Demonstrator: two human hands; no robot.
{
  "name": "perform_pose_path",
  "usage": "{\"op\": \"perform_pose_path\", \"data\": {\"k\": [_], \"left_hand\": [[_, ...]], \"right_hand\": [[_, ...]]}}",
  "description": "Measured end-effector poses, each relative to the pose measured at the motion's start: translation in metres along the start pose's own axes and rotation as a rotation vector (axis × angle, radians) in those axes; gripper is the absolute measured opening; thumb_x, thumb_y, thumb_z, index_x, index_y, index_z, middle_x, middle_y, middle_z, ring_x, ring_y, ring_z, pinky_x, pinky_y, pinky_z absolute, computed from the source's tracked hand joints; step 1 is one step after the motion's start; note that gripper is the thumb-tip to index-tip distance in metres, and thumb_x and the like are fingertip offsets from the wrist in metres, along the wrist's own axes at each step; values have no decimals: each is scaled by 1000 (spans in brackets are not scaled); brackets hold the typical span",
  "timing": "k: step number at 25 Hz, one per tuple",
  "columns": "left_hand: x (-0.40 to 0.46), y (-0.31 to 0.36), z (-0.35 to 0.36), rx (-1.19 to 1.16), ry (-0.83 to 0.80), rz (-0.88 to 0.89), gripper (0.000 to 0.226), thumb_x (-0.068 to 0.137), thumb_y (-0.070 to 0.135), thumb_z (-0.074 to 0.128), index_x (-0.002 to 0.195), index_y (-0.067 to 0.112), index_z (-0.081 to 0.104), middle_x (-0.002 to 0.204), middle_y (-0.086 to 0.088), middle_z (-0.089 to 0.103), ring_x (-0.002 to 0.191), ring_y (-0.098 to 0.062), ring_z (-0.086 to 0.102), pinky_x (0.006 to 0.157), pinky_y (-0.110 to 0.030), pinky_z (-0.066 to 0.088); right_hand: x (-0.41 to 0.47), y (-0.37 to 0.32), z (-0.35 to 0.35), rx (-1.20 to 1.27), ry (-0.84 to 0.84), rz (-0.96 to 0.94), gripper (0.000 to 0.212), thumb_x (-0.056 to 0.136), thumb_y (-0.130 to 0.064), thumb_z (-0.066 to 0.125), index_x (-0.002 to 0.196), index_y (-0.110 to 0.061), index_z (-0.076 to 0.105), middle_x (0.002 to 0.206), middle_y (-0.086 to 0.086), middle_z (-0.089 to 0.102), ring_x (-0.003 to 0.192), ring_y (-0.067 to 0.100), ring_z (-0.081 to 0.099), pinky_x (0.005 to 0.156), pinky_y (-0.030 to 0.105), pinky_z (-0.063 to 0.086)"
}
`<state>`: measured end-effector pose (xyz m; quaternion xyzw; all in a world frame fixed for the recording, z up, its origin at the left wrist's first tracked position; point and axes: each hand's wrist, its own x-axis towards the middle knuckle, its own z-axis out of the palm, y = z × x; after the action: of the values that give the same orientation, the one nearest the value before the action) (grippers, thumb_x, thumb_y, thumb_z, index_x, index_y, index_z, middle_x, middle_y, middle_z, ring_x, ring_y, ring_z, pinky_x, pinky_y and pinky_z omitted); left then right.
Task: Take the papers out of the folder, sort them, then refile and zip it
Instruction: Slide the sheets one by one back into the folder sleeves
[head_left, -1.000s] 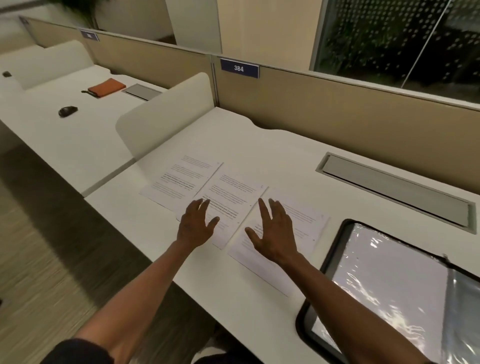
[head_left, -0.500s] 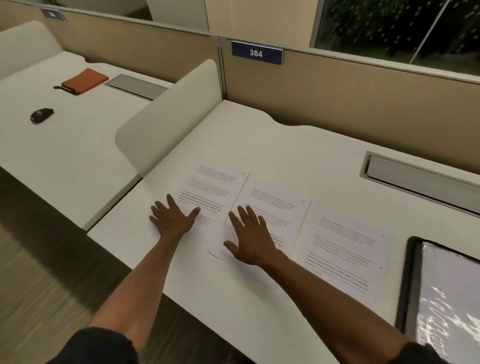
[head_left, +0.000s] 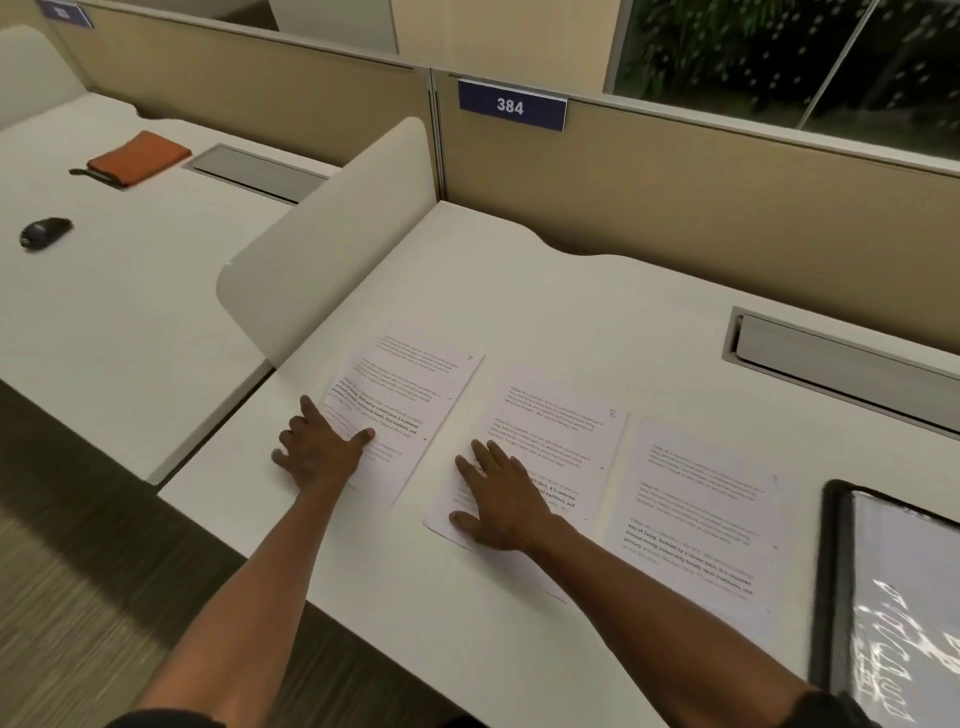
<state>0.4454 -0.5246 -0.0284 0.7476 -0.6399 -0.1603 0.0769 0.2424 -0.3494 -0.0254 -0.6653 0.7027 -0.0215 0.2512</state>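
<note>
1. tabletop (head_left: 597, 312): white, carrying three printed sheets in a row, with the folder at the near right edge.
2. left sheet (head_left: 410, 395), middle sheet (head_left: 550, 441), right sheet (head_left: 696, 519): all lie flat and face up; the left and middle sheets are just apart, while the middle and right sheets appear to touch or slightly overlap along their shared edge.
3. left hand (head_left: 322, 447): fingers spread and straight, pressing flat on the near left corner of the left sheet, partly on the bare tabletop; it grips nothing.
4. right hand (head_left: 498, 499): fingers straight, palm down on the near part of the middle sheet; it grips nothing.
5. change: a second ago the hands rested on the middle and right sheets; both have since shifted one sheet to the left, and the right sheet is now uncovered.
6. meaning for the task: the papers are out and being spread and ordered, so sorting seems under way; refiling and zipping are not yet done.
7. folder (head_left: 836, 571): black-edged with a glossy clear cover, lying open-looking at the right, only partly in view; its zip cannot be made out.
8. neighbouring desk, far left: an orange pouch (head_left: 140, 156) and a dark mouse (head_left: 44, 231), well apart from the papers.
</note>
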Motion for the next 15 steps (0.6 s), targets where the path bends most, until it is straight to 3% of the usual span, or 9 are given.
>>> {"op": "perform_pose_path", "data": {"k": [3, 5, 8, 10, 13, 15], "left_hand": [[-5, 12, -16, -307, -6, -65, 99, 78, 29, 83, 154, 9, 23, 141, -24, 51, 130, -42, 48, 106, -53, 41], [-20, 28, -25, -557, 7, -113, 88, 81, 19, 81, 153, 11, 30, 138, -21, 54, 123, -39, 55, 101, -47, 47], [-49, 55, -30, -928, -26, -158, 74, 81, 11, 81, 145, 16, 43, 131, -9, 59, 107, -26, 60, 94, -36, 49], [-71, 72, -26, -1137, -82, -157, 70, 77, 9, 83, 138, 20, 49, 124, -2, 62, 104, -21, 64, 98, -41, 52], [-112, 100, -18, -1294, -168, -128, 67, 77, 7, 83, 134, 22, 52, 118, 4, 65, 104, -18, 67, 97, -43, 54], [-151, 119, -11, -1313, -226, -58, 67, 78, 7, 83, 134, 22, 51, 121, 3, 66, 106, -16, 67, 96, -39, 54]], "right_hand": [[-3, 2, -3, 147, 102, 2, 79, 99, -54, 49, 161, -21, 12, 169, 9, 3, 156, 24, -2, 125, 36, 4], [-10, 2, -10, 345, 225, 75, 76, 98, -55, 52, 159, -22, 22, 167, 4, 19, 154, 20, 14, 124, 35, 14], [-26, 3, -25, 819, 345, 282, 70, 92, -57, 61, 151, -26, 41, 153, -4, 45, 137, 15, 45, 116, 36, 36], [-38, 9, -36, 1184, 330, 431, 74, 84, -66, 65, 145, -29, 47, 142, -4, 55, 121, 13, 58, 108, 38, 47], [-64, 25, -53, 1667, 342, 521, 64, 86, -64, 64, 133, -20, 58, 127, 7, 66, 106, 22, 69, 96, 40, 57], [-90, 39, -67, 1850, 394, 522, 56, 89, -62, 63, 125, -19, 65, 117, 11, 72, 100, 27, 72, 89, 41, 59]]}}
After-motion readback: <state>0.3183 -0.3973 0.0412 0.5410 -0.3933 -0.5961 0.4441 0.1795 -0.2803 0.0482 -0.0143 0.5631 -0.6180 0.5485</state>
